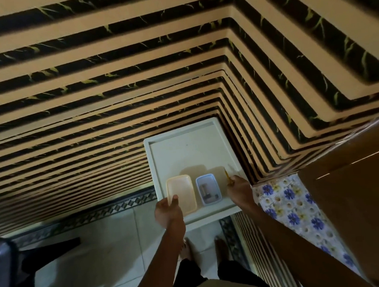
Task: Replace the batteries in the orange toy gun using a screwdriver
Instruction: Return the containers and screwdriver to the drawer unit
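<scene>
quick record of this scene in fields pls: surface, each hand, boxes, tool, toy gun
surface: white table with a raised rim
left hand: grips the near edge of the yellow box
right hand: holds a thin yellow-handled tool, likely the screwdriver
blue box: beside the yellow box, small dark items visible inside
toy gun: not in view
right of table: flowered cloth

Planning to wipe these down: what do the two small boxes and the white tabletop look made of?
Yellowish box: likely plastic, translucent and matte; light glows through it.
Blue-rimmed box: likely clear plastic; dark contents show through.
White tabletop: probably moulded plastic, smooth, with a raised rim; painted board possible.
</scene>
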A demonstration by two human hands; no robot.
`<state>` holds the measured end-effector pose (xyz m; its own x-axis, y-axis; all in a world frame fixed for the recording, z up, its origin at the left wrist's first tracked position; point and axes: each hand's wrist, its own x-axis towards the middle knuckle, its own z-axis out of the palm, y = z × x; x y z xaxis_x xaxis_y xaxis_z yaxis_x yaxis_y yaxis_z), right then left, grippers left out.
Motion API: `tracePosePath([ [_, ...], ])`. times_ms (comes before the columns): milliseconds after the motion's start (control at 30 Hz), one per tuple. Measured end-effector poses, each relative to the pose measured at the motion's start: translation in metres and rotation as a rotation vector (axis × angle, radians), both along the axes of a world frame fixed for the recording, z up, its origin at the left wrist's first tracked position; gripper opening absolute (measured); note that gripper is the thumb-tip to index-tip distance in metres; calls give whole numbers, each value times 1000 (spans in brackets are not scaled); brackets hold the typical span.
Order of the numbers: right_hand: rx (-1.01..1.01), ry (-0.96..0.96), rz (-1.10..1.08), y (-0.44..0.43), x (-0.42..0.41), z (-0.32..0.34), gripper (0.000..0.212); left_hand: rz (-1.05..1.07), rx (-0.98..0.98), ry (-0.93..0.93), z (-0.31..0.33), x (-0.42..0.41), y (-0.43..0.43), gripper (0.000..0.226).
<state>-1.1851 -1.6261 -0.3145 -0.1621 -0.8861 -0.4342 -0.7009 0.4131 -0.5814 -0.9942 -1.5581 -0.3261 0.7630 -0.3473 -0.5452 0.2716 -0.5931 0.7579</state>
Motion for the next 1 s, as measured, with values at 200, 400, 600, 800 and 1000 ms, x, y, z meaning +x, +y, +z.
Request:
tracePosePath([
  [200, -76, 181, 285, -16, -2, 2, 20, 102, -54, 2, 2, -8, 0, 26],
  [400, -55, 211, 352, -26, -3, 4, 24, 45, 2, -13, 6, -4, 4, 38],
  [600, -180, 189, 424, -13, -10, 16, 21, -100, 41, -132, 13, 7, 12, 50],
  [800, -336, 51, 467, 33, -20, 27, 14, -342, -173, -550, 18, 1, 68, 22],
  [1000, -257, 95, 784, 89, -13, 5, 18, -1106, -153, -741, 4, 2, 98, 42],
])
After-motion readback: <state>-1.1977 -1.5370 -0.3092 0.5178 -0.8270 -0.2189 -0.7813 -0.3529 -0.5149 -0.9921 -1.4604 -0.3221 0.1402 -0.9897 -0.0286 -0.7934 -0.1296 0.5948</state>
